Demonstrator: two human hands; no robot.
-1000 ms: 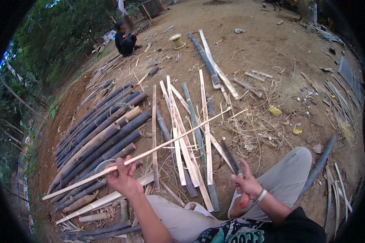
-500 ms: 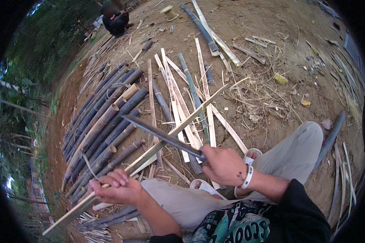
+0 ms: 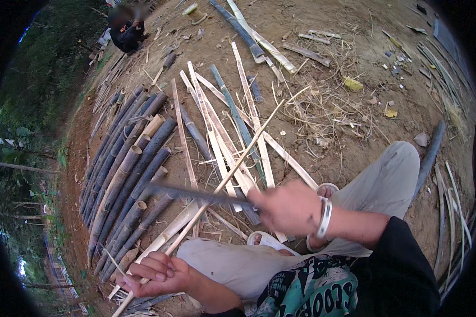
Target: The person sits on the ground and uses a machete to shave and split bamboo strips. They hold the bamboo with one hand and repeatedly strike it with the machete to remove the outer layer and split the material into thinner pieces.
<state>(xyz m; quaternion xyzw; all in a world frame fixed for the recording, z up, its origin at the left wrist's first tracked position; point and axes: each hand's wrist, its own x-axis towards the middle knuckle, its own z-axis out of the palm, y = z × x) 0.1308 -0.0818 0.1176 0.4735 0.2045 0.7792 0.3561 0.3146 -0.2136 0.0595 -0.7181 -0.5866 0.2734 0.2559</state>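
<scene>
A long, thin bamboo strip point(image 3: 250, 147) slants from lower left up past my knees. My left hand point(image 3: 161, 273) is closed round its lower part, and a thin sliver point(image 3: 112, 260) sticks up beside those fingers. In my right hand point(image 3: 291, 208), smeared by motion, is the handle of a knife, mostly hidden by the fist. The knife's long dark blade point(image 3: 177, 191) points left and crosses the strip, blurred; whether it touches the strip I cannot tell.
Dark bamboo poles point(image 3: 127, 174) lie piled on the left. Pale split bamboo point(image 3: 262, 158) lies ahead of my feet, with tangled shavings point(image 3: 328, 119) to its right. Another person point(image 3: 126, 37) crouches at the far left. A dark pole point(image 3: 432, 153) lies beyond my right knee.
The knife blade has swung lower and flatter, and the right hand has moved slightly. My left hand and the strip's lower end have moved down. The whole view has shifted a little.
</scene>
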